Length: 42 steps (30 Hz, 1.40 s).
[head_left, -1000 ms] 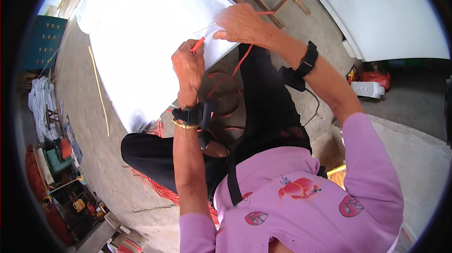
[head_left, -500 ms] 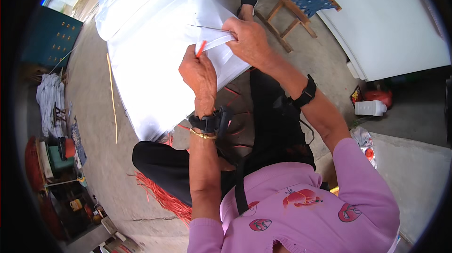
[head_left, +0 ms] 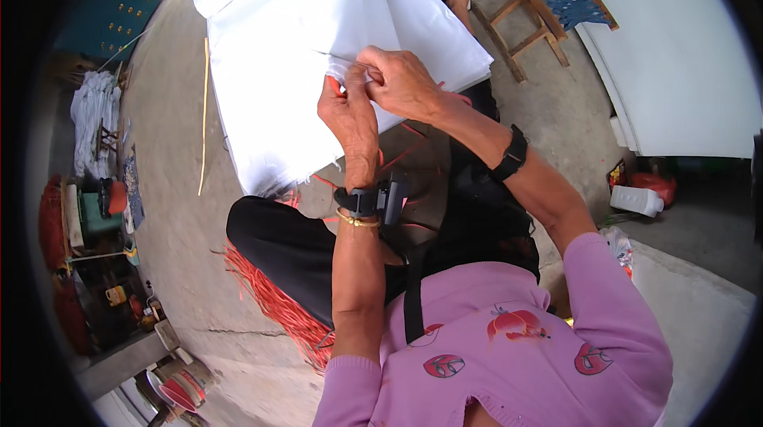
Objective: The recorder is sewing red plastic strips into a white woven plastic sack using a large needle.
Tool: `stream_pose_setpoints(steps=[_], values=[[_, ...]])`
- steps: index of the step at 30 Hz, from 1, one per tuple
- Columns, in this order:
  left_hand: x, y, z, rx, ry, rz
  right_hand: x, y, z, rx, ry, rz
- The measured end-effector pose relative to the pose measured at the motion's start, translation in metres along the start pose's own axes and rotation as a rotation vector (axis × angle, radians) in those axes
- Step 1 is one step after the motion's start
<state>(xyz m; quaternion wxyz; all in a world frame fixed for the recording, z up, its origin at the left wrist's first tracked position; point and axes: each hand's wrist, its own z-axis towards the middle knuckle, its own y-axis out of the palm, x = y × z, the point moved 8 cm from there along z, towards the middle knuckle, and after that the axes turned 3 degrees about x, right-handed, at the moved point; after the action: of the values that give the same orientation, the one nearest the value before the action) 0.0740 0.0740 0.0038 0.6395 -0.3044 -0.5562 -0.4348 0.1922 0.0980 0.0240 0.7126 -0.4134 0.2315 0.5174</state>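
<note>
A stack of large white woven-plastic sheets or sacks (head_left: 278,93) lies across and beyond my legs. My left hand (head_left: 350,115) is closed on a gathered fold of this white material, and a short red plastic strip (head_left: 336,87) sticks out by its thumb. Close against it, my right hand (head_left: 404,87) is pinched at the same fold, fingertips touching the left fingers. A thin dark needle-like rod (head_left: 334,56) shows just beyond the fingertips. What lies inside the right hand's pinch is mostly hidden.
A bundle of red plastic strips (head_left: 274,300) lies by my left thigh. Beyond my right arm stand a wooden folding stool (head_left: 528,21) with blue webbing and a large white panel (head_left: 675,69). A white plastic jug (head_left: 637,200) lies on the right; a thin yellow strip (head_left: 205,117) on the left.
My hands have come together at the fold, the right moving in beside the left. Less of the needle-like rod shows, and the white sheet's right corner now lies spread out over my right leg.
</note>
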Motion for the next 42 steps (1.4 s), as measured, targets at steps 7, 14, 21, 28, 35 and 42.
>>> stream_pose_setpoints(steps=[7, 14, 21, 28, 35, 42], values=[[-0.009, -0.02, 0.001, 0.149, 0.048, 0.026, 0.001, -0.039, 0.012, -0.127, -0.072, -0.313], [0.023, -0.012, -0.012, 0.206, 0.304, 0.371, -0.007, -0.04, 0.017, -0.135, -0.289, -0.508], [0.02, 0.024, -0.03, -0.041, 0.41, 0.646, 0.008, -0.014, 0.015, -0.269, -0.061, -0.341], [0.023, -0.023, -0.025, 0.092, 0.548, 0.886, 0.0, -0.045, 0.028, -0.147, -0.168, -0.264], [0.053, -0.022, -0.03, 0.259, 0.688, 0.775, -0.003, -0.029, 0.016, -0.313, -0.444, -0.537], [0.041, -0.002, -0.04, 0.145, 0.683, 0.818, 0.038, 0.022, 0.003, -0.27, 0.169, 0.183]])
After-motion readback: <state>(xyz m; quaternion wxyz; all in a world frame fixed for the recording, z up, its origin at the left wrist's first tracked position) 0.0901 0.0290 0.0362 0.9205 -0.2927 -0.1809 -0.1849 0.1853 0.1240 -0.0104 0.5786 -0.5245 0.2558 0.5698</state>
